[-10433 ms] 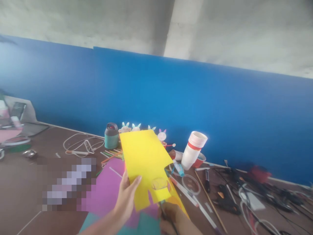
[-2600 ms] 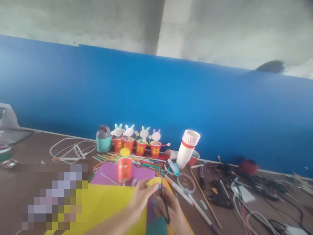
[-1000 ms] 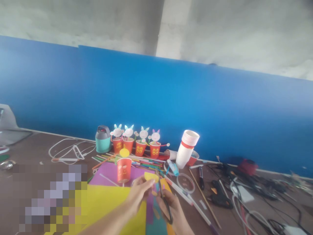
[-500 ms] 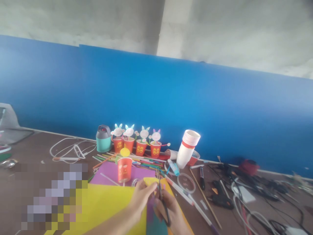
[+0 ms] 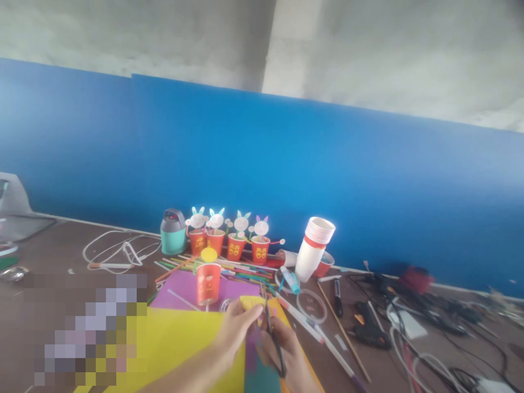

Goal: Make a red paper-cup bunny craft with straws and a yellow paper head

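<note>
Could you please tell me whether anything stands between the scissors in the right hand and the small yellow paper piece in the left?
Nothing visible does: the scissors in the right hand have their blades right beside the yellow paper piece, which the left hand pinches.

Small yellow paper piece, hand-held

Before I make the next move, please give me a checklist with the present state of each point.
1. Left hand grips the small yellow piece: ok.
2. Right hand holds the scissors: ok.
3. Left fingertips safely away from the blades: cannot tell; they look close.
4. Front red cup stands upright: ok.
5. Space right of the hands uncluttered: not ok; a wooden stick lies there.
</note>
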`<move>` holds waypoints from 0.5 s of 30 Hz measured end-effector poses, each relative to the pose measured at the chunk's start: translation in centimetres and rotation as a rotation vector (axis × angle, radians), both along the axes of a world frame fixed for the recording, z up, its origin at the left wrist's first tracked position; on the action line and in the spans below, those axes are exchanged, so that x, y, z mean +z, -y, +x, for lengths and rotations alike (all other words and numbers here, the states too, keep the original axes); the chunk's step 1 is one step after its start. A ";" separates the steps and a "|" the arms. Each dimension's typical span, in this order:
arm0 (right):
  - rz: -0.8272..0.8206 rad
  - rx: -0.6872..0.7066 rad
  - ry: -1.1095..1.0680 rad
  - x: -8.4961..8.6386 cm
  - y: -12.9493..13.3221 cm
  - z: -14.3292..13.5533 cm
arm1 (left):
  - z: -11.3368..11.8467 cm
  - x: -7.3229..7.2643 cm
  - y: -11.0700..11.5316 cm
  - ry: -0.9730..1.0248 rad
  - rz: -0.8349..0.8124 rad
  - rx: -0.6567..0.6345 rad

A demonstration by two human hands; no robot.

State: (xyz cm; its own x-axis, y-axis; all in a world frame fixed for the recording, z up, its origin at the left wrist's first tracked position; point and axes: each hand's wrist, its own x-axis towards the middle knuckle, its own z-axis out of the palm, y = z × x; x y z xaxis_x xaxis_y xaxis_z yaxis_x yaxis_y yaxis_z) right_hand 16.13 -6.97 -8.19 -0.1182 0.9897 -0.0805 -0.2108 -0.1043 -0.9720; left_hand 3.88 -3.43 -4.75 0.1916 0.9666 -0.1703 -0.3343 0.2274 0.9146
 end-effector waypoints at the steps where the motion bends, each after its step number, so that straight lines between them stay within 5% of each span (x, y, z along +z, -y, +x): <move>1: 0.002 0.009 -0.002 0.0 0.0 0.0 | 0.0 0.0 0.0 0.000 0.006 -0.006; 15: -0.011 0.000 -0.012 1.2 0.3 0.3 | -0.6 -0.3 -1.3 -0.042 0.048 -0.119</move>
State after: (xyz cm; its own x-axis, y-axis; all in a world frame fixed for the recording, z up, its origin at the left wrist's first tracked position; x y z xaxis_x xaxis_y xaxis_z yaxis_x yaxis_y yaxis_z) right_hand 16.41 -7.30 -7.04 -0.1189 0.9888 -0.0904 -0.2222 -0.1152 -0.9682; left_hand 3.24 -2.17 -5.04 0.2994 0.9445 -0.1352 -0.2686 0.2194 0.9379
